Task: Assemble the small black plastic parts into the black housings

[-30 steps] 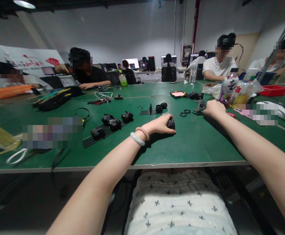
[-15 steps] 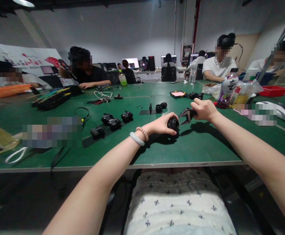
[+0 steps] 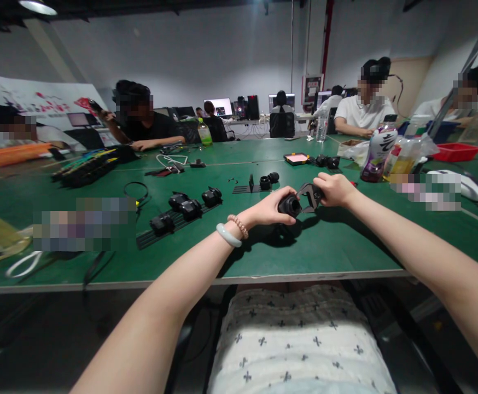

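My left hand [image 3: 268,209] grips a small black round part [image 3: 290,206] and holds it a little above the green table [image 3: 325,249]. My right hand [image 3: 334,189] grips a black bracket-shaped part [image 3: 309,195] and holds it right against the round part. Both pieces meet between my hands over the middle of the table. A white bangle and a bead bracelet circle my left wrist.
A black rail with several black modules [image 3: 181,210] lies left of my hands. More black parts [image 3: 263,182] sit behind them. Drink bottles and bags [image 3: 380,153] stand at the right, a pink tray [image 3: 297,158] farther back. Other people sit around the table.
My right hand picked up the black bracket from the table at the right and brought it left to the round part, which my left hand lifted off the table.
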Demonstrator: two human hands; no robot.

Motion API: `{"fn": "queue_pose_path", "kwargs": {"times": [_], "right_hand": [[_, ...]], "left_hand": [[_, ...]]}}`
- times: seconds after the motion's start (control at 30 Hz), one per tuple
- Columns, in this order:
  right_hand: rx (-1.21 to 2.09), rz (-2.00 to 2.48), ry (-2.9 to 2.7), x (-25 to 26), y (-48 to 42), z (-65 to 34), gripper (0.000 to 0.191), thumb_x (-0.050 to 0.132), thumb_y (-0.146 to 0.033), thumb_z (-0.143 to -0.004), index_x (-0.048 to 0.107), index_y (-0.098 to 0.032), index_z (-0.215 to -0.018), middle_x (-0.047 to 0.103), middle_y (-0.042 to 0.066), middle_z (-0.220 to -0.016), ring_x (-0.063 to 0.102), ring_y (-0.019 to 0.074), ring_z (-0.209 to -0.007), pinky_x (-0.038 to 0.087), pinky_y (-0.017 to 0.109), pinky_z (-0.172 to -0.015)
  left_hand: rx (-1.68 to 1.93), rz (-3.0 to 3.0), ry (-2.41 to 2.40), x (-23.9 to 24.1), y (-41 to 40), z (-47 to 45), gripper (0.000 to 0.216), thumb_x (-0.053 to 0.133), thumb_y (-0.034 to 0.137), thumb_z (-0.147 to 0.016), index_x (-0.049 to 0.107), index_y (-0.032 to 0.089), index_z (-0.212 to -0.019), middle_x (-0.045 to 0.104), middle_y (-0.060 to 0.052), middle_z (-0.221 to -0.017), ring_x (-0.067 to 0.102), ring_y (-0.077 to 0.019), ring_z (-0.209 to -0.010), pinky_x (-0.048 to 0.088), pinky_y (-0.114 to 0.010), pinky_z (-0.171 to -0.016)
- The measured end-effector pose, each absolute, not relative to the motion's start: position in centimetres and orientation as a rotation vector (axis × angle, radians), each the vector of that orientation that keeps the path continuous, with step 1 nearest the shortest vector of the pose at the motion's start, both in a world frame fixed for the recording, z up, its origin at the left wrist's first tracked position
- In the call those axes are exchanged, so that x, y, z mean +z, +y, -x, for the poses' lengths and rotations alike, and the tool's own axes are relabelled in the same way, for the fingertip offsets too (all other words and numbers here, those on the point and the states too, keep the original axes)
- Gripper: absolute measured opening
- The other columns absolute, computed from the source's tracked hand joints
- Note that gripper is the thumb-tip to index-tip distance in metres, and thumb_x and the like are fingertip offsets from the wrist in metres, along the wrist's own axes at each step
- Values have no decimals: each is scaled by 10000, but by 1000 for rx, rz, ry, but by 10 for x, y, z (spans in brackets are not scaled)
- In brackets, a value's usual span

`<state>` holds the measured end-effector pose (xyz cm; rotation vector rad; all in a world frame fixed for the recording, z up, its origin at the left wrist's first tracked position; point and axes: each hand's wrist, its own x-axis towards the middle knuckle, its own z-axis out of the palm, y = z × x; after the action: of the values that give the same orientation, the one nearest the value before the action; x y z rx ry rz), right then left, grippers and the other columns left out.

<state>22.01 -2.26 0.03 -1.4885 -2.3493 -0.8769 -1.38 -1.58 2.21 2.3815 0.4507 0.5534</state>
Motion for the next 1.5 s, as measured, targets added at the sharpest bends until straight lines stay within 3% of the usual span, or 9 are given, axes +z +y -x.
{"fn": "queue_pose_path", "kwargs": {"times": [0.5,0.97,1.5], "right_hand": [[-720,1530,-2416,1,-30,-206,269,450,-273,-639,523,-137,-860,535,84,-821,503,165,-611,258,248,-516],[-450,1670,-2282,1,-33,-193,235,451,-189,-631,550,-139,-838,584,89,-820,546,192,-741,352,240,-626],[-167,1835,-2082,11,-58,-165,244,429,-179,-661,605,-146,-826,635,120,-812,590,215,-725,373,240,-589]], "left_hand": [[541,-2387,457,19,-16,14,495,638,325,-550,431,157,-967,459,-6,-875,451,-154,-797,371,-265,-701],[988,-2503,666,17,-13,13,590,650,498,-533,399,162,-948,460,3,-784,439,-112,-668,362,-222,-591],[1414,-2514,838,17,-14,17,770,685,515,-491,299,168,-1060,476,-74,-964,508,-172,-817,404,-291,-736]]}}
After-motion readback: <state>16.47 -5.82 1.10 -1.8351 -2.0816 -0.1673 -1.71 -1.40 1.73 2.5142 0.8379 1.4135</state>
